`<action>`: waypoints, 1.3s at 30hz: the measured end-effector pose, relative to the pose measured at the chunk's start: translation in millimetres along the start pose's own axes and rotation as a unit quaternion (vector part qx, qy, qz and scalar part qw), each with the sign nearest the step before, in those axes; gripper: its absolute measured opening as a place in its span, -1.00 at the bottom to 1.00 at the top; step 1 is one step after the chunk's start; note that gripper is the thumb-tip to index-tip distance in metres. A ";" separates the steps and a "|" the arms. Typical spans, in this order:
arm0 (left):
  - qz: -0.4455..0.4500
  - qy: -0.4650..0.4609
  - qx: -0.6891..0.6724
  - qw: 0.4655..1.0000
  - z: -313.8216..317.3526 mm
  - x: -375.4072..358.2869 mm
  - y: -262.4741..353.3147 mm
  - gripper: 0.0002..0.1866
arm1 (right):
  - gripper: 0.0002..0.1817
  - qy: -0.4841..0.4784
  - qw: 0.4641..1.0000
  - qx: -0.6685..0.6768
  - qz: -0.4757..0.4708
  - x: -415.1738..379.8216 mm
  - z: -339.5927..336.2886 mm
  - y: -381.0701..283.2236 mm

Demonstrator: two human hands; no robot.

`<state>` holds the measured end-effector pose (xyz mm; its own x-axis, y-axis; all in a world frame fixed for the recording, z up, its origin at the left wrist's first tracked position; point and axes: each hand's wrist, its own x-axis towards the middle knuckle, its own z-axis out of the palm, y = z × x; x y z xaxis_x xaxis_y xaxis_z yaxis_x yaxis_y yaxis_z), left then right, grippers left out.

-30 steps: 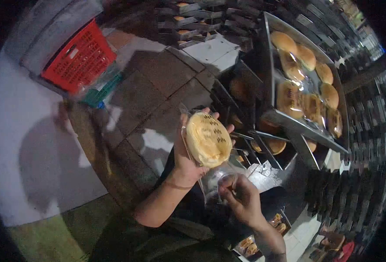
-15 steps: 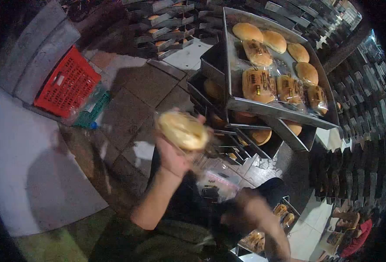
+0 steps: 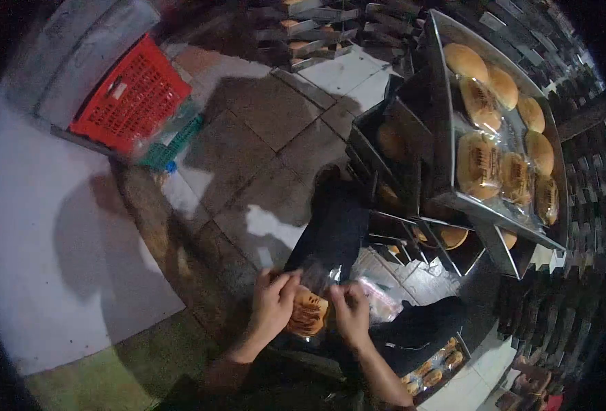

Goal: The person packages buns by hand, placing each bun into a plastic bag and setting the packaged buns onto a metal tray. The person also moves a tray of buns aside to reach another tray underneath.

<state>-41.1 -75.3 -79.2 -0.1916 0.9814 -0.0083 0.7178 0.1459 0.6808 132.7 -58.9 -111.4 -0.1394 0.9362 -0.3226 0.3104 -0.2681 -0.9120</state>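
Observation:
A bread bun [image 3: 308, 314] sits inside a clear printed plastic bag [image 3: 322, 275] over my lap. My left hand [image 3: 273, 306] is closed on the left side of the bag's mouth. On the other side, my right hand [image 3: 350, 312] pinches the bag's edge between thumb and fingers. Dark print on the plastic covers much of the bun. Just right of my right hand, a pack of clear bags [image 3: 383, 301] with a pink strip rests by my leg.
A metal tray [image 3: 453, 195] of bare and bagged buns tops a stack of trays at right. Another tray [image 3: 464, 340] of bagged buns is low at right. A red plastic crate [image 3: 135, 99] stands at far left. Tiled floor [image 3: 258, 130] lies between.
My left hand, earlier raised with a bun, has come down to my lap. My right hand has moved up and left to meet it. The bun is now in a bag, and the view has shifted.

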 end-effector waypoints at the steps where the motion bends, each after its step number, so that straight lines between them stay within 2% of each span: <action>1: -0.045 -0.021 -0.115 0.992 0.2 9.3 8.3 -0.83 | -0.86 0.024 0.998 0.053 0.019 8.6 2.8 -21.5; 2: -0.086 -0.042 -0.227 0.969 -2.9 19.0 18.6 -0.84 | -0.86 0.027 0.998 0.051 0.020 10.3 -3.3 -43.7; 3: -0.114 -0.056 -0.309 0.943 -21.2 24.9 42.0 -0.84 | -0.88 0.019 0.995 -0.025 -0.095 8.0 -12.3 -68.0; 4: -0.112 -0.057 -0.309 0.943 -35.3 29.3 50.8 -0.84 | -0.90 0.010 0.972 -0.100 -0.211 3.2 -21.6 -89.4; 5: 0.062 -0.013 -0.264 0.962 -49.3 31.6 56.0 -0.83 | -0.93 0.032 0.945 -0.103 -0.308 -6.8 -29.8 -105.8; 6: 0.238 0.030 -0.211 0.948 -56.9 33.0 59.2 -0.83 | -0.93 0.037 0.945 -0.103 -0.308 -9.7 -32.0 -100.7; 7: 0.184 0.050 -0.219 0.957 -48.4 35.1 60.7 -0.80 | -0.94 0.059 0.927 -0.121 -0.350 -9.3 -33.2 -89.1; 8: 0.194 0.051 -0.221 0.954 -34.1 37.3 49.5 -0.80 | -0.96 0.082 0.905 -0.142 -0.393 -5.0 -33.4 -77.0; 9: 0.138 0.002 -0.238 0.961 -14.8 37.1 32.8 -0.81 | -0.98 0.054 0.953 -0.115 -0.273 5.8 -27.5 -67.8; 10: 0.083 -0.047 -0.252 0.963 -6.4 36.5 25.1 -0.82 | -0.98 0.063 0.951 -0.115 -0.280 -0.7 -31.4 -67.2; 11: 0.178 0.018 -0.237 0.955 -4.7 28.6 21.9 -0.84 | -0.98 0.083 0.950 -0.085 -0.287 -7.6 -38.5 -69.9; 12: 0.246 0.020 -0.232 0.941 -30.3 27.3 44.7 -0.85 | -0.96 0.099 0.951 -0.055 -0.287 -15.0 -45.9 -78.5; 13: 0.290 0.005 -0.277 0.916 -52.2 18.7 61.9 -0.82 | -0.95 0.100 0.938 -0.022 -0.332 -30.4 -52.0 -97.1; 14: 0.338 -0.009 -0.319 0.886 -66.6 17.8 73.0 -0.80 | -0.95 0.106 0.939 -0.016 -0.327 -39.9 -50.8 -99.3; 15: 0.351 -0.009 -0.313 0.883 -69.5 25.1 78.3 -0.80 | -0.95 0.148 0.905 -0.009 -0.399 -43.0 -49.3 -100.0; 16: 0.336 -0.003 -0.280 0.899 -69.2 29.2 84.4 -0.82 | -0.95 0.187 0.865 -0.006 -0.465 -46.9 -50.0 -101.5; 17: 0.316 0.002 -0.248 0.916 -68.1 30.6 89.4 -0.84 | -0.95 0.142 0.879 -0.089 -0.446 -31.1 -57.9 -123.9; 18: 0.243 -0.008 -0.147 0.959 -58.1 40.7 83.5 -0.87 | -0.87 0.152 0.883 -0.181 -0.406 -4.6 -51.9 -114.4; 19: 0.074 -0.039 -0.197 0.977 -49.8 59.3 78.0 -0.92 | -0.78 0.081 0.979 0.006 -0.189 13.6 -47.3 -110.7; 20: -0.129 -0.003 -0.379 0.916 -46.8 77.4 66.4 -0.91 | -0.70 0.208 0.958 -0.103 -0.168 55.6 -44.7 -87.2; 22: -0.029 0.093 -0.303 0.948 -8.2 73.3 29.2 -0.85 | -0.70 0.197 0.952 -0.087 -0.220 57.1 -48.6 -86.7; 24: 0.015 0.125 -0.073 0.989 15.8 37.3 -4.3 -0.82 | -0.70 0.165 0.980 0.016 -0.108 35.9 -30.7 -28.5; 26: -0.071 0.134 -0.142 0.978 29.7 2.4 -7.6 -0.81 | -0.76 0.077 0.996 0.030 0.023 4.4 -28.1 12.5; 27: -0.104 0.109 -0.173 0.973 31.1 -10.8 -11.9 -0.80 | -0.81 0.177 0.980 -0.018 -0.092 -10.4 -21.6 9.6; 28: -0.141 0.079 -0.201 0.966 30.2 -22.2 -15.7 -0.79 | -0.79 0.272 0.939 -0.065 -0.199 -28.3 -13.9 4.9; 29: -0.141 0.070 -0.201 0.967 20.5 -25.4 -2.0 -0.79 | -0.72 0.210 0.920 -0.126 -0.305 -43.2 -20.8 -27.6; 30: -0.241 0.037 -0.313 0.918 3.1 -26.1 23.7 -0.78 | -0.64 0.146 0.882 -0.186 -0.407 -54.2 -28.1 -59.1; 31: -0.331 0.002 -0.418 0.846 -13.3 -24.8 49.6 -0.77 | -0.51 0.077 0.871 -0.286 -0.392 -60.9 -22.0 -65.9; 32: -0.288 0.064 -0.477 0.828 -28.4 -26.2 72.6 -0.77 | -0.43 0.025 0.828 -0.394 -0.398 -51.0 -19.5 -39.7; 33: -0.244 0.123 -0.533 0.801 -42.0 -27.2 89.8 -0.77 | -0.37 -0.002 0.913 -0.295 -0.283 -41.5 -30.0 -45.5; 34: -0.164 0.210 -0.623 0.735 -51.2 -22.5 96.4 -0.83 | -0.32 -0.026 0.969 -0.183 -0.165 -23.1 -47.6 -63.3; 35: -0.090 0.222 -0.616 0.750 -63.9 -13.0 96.3 -0.85 | -0.24 0.090 0.941 -0.171 -0.277 -25.2 -81.3 -87.6; 36: -0.018 0.240 -0.606 0.758 -71.1 -5.9 95.5 -0.85 | -0.12 0.194 0.904 -0.206 -0.319 -28.7 -115.1 -102.7; 37: -0.012 0.236 -0.610 0.756 -66.0 -4.7 93.6 -0.85 | -0.09 0.292 0.856 -0.037 -0.425 -17.3 -142.5 -114.7; 38: -0.040 0.195 -0.606 0.770 -56.3 -4.0 88.6 -0.84 | -0.15 0.310 0.835 0.151 -0.429 -14.0 -164.5 -167.7; 39: -0.068 0.154 -0.600 0.782 -46.9 -2.1 86.8 -0.83 | -0.29 0.394 0.821 0.104 -0.400 -6.0 -190.4 -203.5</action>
<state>-9.8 -70.5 14.2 -0.4967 0.8632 -0.0897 -0.4325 -0.1566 0.8879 249.5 33.4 124.3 0.4577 0.6658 0.5893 0.2372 0.5473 -0.8026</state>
